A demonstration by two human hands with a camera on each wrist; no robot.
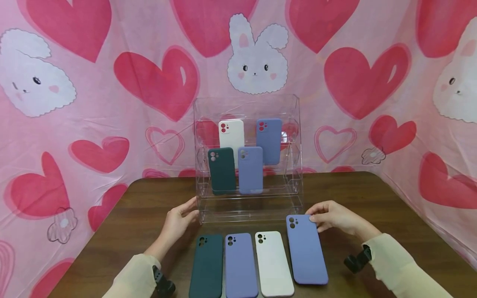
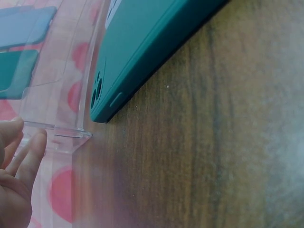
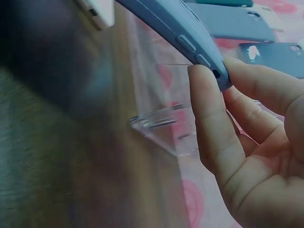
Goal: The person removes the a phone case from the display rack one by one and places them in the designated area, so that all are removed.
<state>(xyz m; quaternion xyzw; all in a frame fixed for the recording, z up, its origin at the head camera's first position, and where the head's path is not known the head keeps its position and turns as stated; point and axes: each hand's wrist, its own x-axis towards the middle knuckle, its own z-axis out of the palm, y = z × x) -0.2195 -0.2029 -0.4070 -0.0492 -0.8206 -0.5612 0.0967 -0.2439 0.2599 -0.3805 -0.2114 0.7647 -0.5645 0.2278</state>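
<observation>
My right hand (image 1: 331, 217) pinches a blue-purple phone case (image 1: 307, 250) at its top right corner; in the right wrist view the thumb and fingers (image 3: 209, 109) hold that corner, and the case slants upward. At the lower left side of a clear acrylic display stand (image 1: 249, 215), my left hand (image 1: 177, 221) touches the panel with fairly straight fingers. Four cases stand in its tiers: white (image 1: 231, 134) and blue (image 1: 269, 140) above, dark green (image 1: 222, 171) and lavender (image 1: 250, 169) below. A dark green case (image 1: 206, 265), a lavender case (image 1: 241, 265) and a white case (image 1: 273, 263) lie before the stand.
The brown wooden table (image 1: 149, 207) has rounded far corners. Behind it hangs a pink cloth (image 1: 141, 111) printed with hearts and rabbits, which also covers both sides. The stand's front bottom tier (image 1: 220, 207) faces me. Each wrist wears a small black camera (image 1: 357, 260).
</observation>
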